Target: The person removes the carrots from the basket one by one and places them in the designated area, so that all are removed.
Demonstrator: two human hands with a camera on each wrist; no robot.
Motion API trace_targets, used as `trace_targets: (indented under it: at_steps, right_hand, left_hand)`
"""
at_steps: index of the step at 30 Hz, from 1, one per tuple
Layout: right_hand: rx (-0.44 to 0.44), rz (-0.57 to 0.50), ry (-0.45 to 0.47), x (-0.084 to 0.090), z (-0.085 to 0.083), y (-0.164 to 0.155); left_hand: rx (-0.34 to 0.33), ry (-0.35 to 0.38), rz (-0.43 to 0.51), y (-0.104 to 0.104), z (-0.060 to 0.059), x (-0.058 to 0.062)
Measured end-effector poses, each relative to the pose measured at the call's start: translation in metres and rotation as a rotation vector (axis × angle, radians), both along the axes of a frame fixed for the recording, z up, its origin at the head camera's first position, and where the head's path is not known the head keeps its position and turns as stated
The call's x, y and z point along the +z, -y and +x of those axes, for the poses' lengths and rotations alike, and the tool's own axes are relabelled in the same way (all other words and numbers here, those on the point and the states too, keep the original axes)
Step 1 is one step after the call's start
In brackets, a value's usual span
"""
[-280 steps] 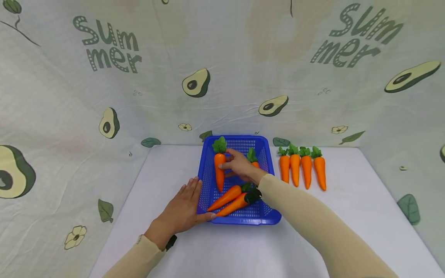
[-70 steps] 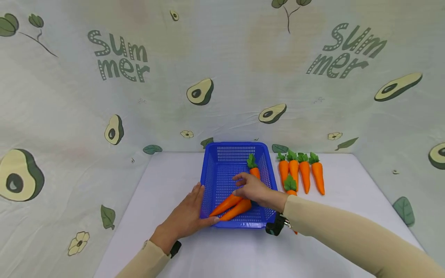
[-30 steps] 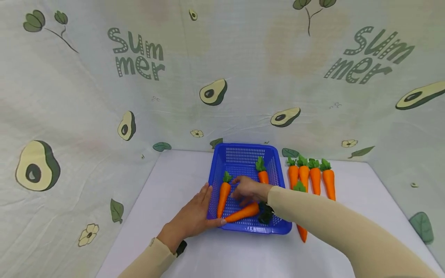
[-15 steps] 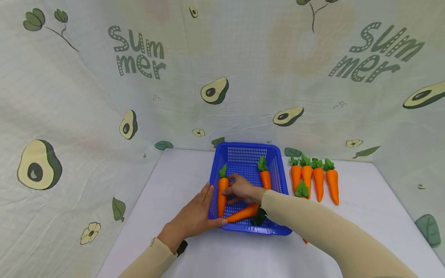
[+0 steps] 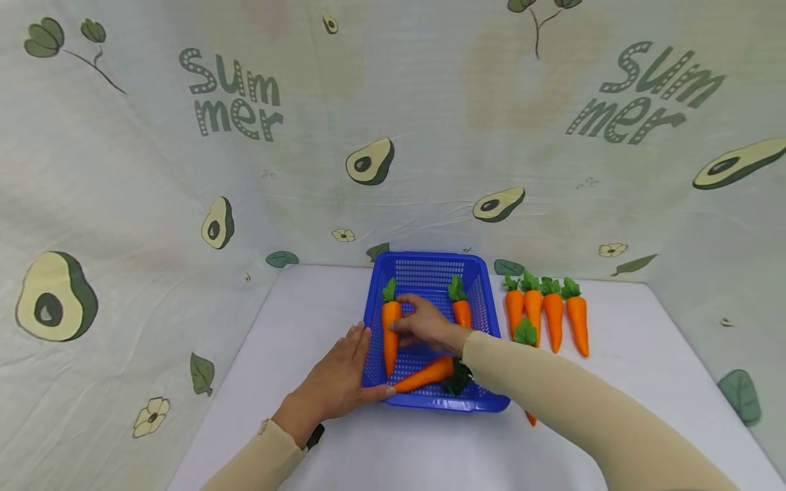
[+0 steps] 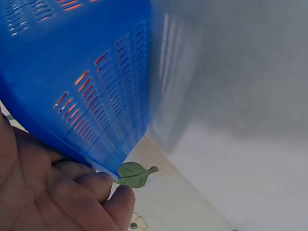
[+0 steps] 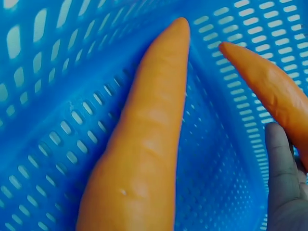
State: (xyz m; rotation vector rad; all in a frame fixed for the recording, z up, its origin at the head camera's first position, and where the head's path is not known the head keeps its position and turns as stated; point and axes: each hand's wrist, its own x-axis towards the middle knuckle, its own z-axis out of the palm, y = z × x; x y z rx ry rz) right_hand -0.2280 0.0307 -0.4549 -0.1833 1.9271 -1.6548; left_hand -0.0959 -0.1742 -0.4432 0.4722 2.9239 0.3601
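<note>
Since the frame of about two seconds ago, the held carrot point(image 5: 389, 341) has been swinging from a slant at the near end of the blue basket point(image 5: 430, 403) and is now running lengthwise along the basket's inner left side, leaves toward the far end. Right hand point(image 5: 425, 325) is reaching over the basket and holding that carrot in a narrow pinch, thumb and fingers on its upper part; whether the carrot is touching the basket's floor, I cannot tell. Left hand point(image 5: 334, 375) is lying with fingers straight against the basket's left rim, its thumb at the near corner, gripping no carrot. One slanting carrot point(image 5: 430, 374) is lying across the basket's near end, and a third carrot point(image 5: 462, 312) is lying inside by the basket's right wall. Outside, to the basket's right, a row of four carrots point(image 5: 553, 320) is lying, with another, partly hidden carrot point(image 5: 525, 332) nearer, under the right sleeve point(image 5: 540, 382). For good handling, the pinch should probably be staying light but firm on the thick part, keeping the tip from catching on the slanting carrot near it, while the left hand is bracing the basket against sliding.
</note>
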Motion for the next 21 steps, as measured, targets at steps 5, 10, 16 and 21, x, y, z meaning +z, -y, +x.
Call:
trace_targets:
  at_steps: [5,10,16,21]
  right_hand:
    - [-0.017,-0.022,-0.024,0.008,-0.002,-0.008]
    - [-0.032,-0.052,-0.062,0.016,-0.002,-0.016]
    - [-0.051,-0.105,-0.079,0.028,-0.003,-0.023]
    - [-0.052,-0.139,-0.096,0.038,-0.002,-0.029]
  left_hand:
    - [-0.007,-0.014,-0.036,-0.001,-0.001,0.0]
    - [0.0,0.01,-0.017,-0.003,-0.003,-0.001]
    - [0.008,0.009,0.0,-0.002,-0.002,-0.004]
    - [0.002,-0.03,-0.028,-0.002,-0.001,-0.003]
